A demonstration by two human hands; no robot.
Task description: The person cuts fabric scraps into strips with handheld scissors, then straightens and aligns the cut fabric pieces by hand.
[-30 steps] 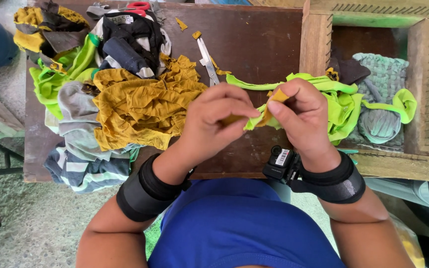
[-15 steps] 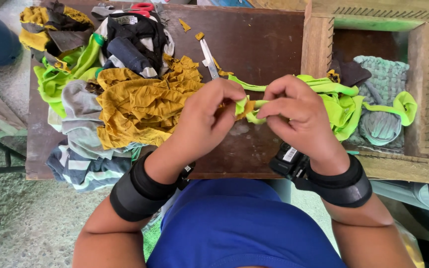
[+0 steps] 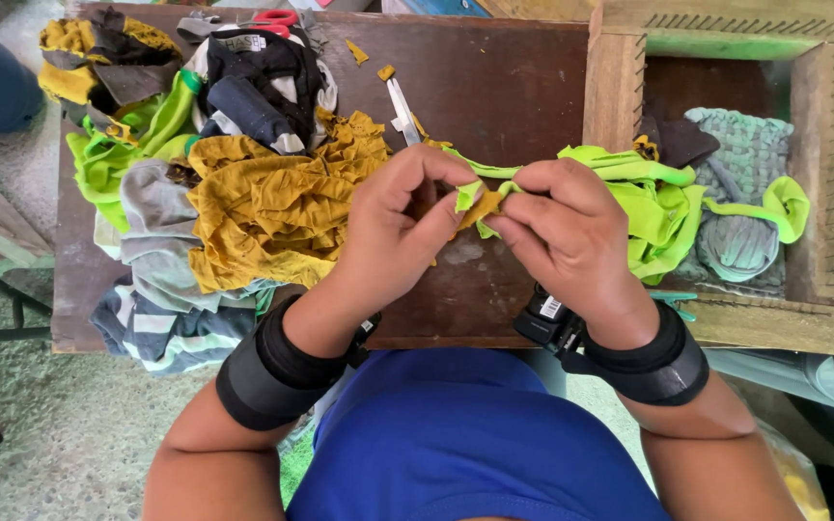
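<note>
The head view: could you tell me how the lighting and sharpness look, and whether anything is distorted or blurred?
The head view is lit by soft, even daylight, with only faint shadows under the left hand and right hand on the brown board; the mustard cloth pile and neon green strip are sharp, with no glare; the wide lens bows the wooden frame slightly at the edge.

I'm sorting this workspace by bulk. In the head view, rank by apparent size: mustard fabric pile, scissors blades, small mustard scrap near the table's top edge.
1. Mustard fabric pile
2. Scissors blades
3. Small mustard scrap
</note>
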